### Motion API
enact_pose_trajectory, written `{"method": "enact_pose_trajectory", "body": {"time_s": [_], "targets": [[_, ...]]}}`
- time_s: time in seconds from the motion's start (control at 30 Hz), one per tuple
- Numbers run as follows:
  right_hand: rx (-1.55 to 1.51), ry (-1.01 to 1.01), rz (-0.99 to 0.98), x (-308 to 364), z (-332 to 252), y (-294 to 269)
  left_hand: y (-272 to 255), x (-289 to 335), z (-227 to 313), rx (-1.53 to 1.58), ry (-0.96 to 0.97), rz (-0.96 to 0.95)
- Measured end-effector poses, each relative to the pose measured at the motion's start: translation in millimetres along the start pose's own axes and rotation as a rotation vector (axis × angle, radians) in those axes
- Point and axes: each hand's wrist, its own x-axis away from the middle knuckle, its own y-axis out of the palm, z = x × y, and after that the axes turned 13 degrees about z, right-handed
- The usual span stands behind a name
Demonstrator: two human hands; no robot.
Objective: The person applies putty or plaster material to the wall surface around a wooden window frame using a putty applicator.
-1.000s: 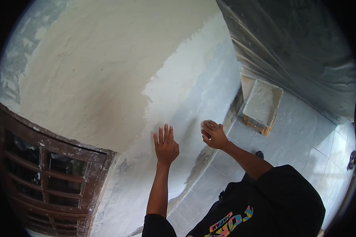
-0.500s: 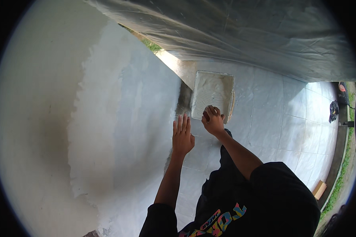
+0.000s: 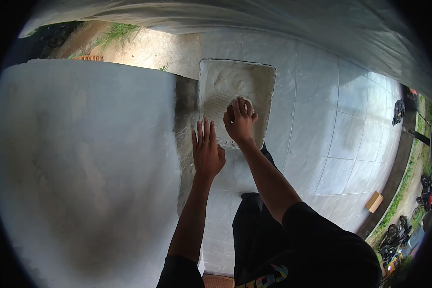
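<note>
A rectangular tray with a dark rim stands on the tiled floor and holds thick off-white paste with ridges drawn through it. Over its near part my right hand curls its fingers around something pale, mostly hidden and too small to name. My left hand is open, its fingers stretched out side by side, just left of the tray's near corner. Left of both hands rises a smooth grey-white wall, its lower edge dark and unpainted beside the tray. The left hand appears to hold nothing.
Translucent plastic sheeting hangs across the far side. Grey floor tiles spread to the right, with a cardboard box and a black bag near the kerb. Motorcycles stand beyond it.
The view has swung, so the wall's far end and the ground outside now show. My right hand has moved further in over the tray. My left hand stays open beside the wall.
</note>
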Motion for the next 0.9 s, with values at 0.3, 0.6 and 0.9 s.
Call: {"method": "enact_pose_trajectory", "body": {"time_s": [0.3, 0.6, 0.9], "targets": [[0.02, -0.016, -0.016, -5, 6, 30, 21, 11, -18, 0.06, -0.065, -0.046], [0.061, 0.002, -0.032, -2, 11, 37, 31, 30, -17, 0.079, -0.126, -0.106], [0.161, -0.036, -0.115, -1, 14, 42, 27, 45, -9, 0.064, -0.162, -0.145]]}}
